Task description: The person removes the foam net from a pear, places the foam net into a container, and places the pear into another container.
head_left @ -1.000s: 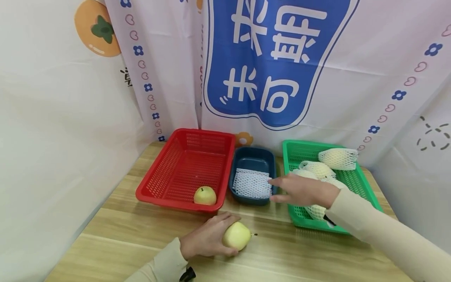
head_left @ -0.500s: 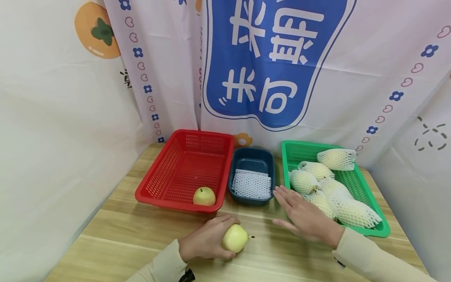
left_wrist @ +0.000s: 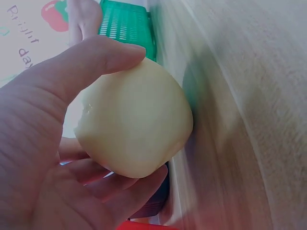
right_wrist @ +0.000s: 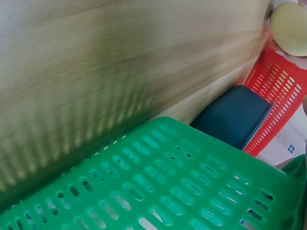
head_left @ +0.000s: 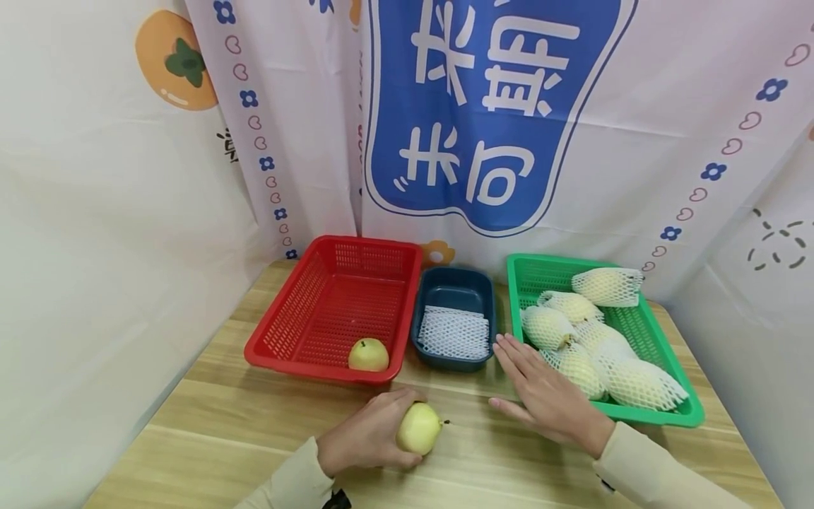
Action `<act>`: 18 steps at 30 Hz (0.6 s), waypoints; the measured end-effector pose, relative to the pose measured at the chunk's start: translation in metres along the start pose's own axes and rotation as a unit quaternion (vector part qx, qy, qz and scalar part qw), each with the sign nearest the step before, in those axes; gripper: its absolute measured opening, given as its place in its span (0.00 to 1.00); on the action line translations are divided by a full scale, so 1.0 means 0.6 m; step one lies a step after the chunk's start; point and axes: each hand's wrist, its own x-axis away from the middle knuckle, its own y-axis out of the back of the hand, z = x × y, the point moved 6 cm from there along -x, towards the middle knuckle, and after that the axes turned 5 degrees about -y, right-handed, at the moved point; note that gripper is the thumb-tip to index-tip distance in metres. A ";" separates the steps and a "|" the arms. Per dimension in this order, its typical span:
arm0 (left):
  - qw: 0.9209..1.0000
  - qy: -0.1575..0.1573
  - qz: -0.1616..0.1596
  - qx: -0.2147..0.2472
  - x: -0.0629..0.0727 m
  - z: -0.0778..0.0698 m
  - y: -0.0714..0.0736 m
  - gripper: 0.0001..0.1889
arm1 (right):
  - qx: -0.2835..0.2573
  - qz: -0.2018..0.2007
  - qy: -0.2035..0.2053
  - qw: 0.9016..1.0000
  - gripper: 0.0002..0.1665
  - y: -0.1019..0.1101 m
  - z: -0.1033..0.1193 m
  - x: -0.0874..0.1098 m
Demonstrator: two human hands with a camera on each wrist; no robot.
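In the head view my left hand (head_left: 372,435) grips a pale yellow pear (head_left: 420,429) just above or on the table, its stem pointing right. The left wrist view shows the thumb on one side of the pear (left_wrist: 139,117) and the fingers on the other. My right hand (head_left: 550,396) has straight fingers and holds nothing. It is by the near left corner of the green basket (head_left: 693,410), fingertips close to the dark blue bin (head_left: 454,286). White foam net sleeves (head_left: 454,334) lie in that bin. Several net-wrapped pears (head_left: 579,371) fill much of the green basket.
A red basket (head_left: 337,297) stands left of the blue bin, with one bare pear (head_left: 369,355) in its near right corner. The wooden table (head_left: 210,403) extends in front of the containers. A printed curtain (head_left: 636,177) hangs right behind them.
My right hand has drawn back from the blue bin's right side toward the green basket's near left corner and flattened. My left hand, still gripping the pear, has shifted slightly left.
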 end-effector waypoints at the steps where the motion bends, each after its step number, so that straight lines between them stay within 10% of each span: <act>1: 1.000 0.004 -0.003 0.004 0.001 0.000 0.002 0.40 | 0.001 -0.002 0.001 1.000 0.52 0.000 0.000 0.000; 18: 0.991 -0.044 -0.121 0.033 0.026 -0.057 0.141 0.40 | 0.012 -0.012 0.007 1.000 0.51 0.003 0.001 0.000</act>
